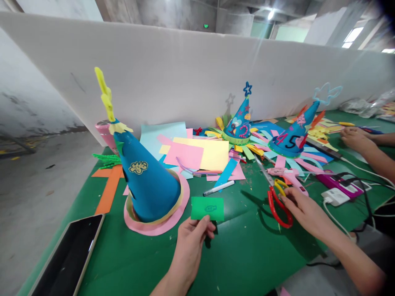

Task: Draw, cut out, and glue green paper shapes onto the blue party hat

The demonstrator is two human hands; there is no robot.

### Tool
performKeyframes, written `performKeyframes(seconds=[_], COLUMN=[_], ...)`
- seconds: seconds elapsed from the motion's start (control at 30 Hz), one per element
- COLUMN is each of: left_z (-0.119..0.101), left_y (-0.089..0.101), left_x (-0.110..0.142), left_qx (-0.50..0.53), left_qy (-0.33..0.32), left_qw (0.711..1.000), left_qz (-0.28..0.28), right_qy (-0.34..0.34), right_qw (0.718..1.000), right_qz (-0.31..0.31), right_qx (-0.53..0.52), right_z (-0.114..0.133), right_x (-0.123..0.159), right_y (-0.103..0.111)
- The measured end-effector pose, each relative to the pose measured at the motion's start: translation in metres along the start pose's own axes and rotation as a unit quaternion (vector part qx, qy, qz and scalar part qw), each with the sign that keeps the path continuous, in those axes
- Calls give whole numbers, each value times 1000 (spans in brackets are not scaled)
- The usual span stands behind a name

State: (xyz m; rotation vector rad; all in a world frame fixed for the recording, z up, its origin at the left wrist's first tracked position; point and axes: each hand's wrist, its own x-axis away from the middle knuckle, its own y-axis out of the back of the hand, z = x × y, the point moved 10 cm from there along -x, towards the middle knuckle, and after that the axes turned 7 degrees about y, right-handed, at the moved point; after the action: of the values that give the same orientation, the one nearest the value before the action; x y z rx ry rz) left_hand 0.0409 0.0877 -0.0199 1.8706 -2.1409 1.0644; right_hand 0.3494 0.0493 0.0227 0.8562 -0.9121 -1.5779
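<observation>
My left hand pinches the lower edge of a small green paper card, which has a little dark drawing on it. At the right, my right hand grips the yellow handle of a pair of scissors with red and yellow handles. Their blades point away from me, and the red loop hangs free above the table. Left of the card stands a tilted blue paper cone hat with a pink brim and a yellow pipe-cleaner top. A white marker lies just behind the card.
On the green table are a phone, stacked coloured paper, a pink glue gun and a purple power strip with cables. Two decorated hats stand farther back. Another person's hands are at the right.
</observation>
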Motion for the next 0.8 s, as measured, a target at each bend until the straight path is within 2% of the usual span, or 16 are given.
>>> performKeyframes(seconds=[0.07, 0.1, 0.17, 0.23, 0.37, 0.43, 0.5, 0.6, 0.7, 0.8], left_z=[-3, -6, -12, -20, -30, -33, -33, -34, -37, -40], left_y=[-2, -3, -8, -15, -26, -31, -34, -34, -33, -40], left_x=[-1, -1, 0, 2, 7, 9, 10, 8, 6, 6], left_qx=[11, 16, 23, 26, 26, 22, 12, -30, -131, -225], left_qy=[1, -1, -5, -11, -20, -23, -25, -30, -62, -110], left_qw=[1000, 1000, 1000, 999, 999, 999, 999, 999, 989, 968], left_qz=[4, 7, 12, 20, 26, 29, 27, 16, 8, 30], right_qy=[3, 5, 3, -16, -17, -27, -3, 9, -9, -16], right_qw=[991, 977, 934, 875, 798, 798, 795, 813, 831, 835], right_qz=[-27, -37, -39, -16, 27, -7, -57, -94, -126, -151], right_qx=[-130, -210, -356, -484, -601, -602, -604, -575, -542, -529], right_z=[12, 22, 46, 72, 126, 137, 147, 156, 152, 146], right_x=[0, 0, -1, -1, -3, -6, -10, -15, -19, -22], right_y=[2, 1, -7, -23, -56, -63, -60, -56, -50, -44])
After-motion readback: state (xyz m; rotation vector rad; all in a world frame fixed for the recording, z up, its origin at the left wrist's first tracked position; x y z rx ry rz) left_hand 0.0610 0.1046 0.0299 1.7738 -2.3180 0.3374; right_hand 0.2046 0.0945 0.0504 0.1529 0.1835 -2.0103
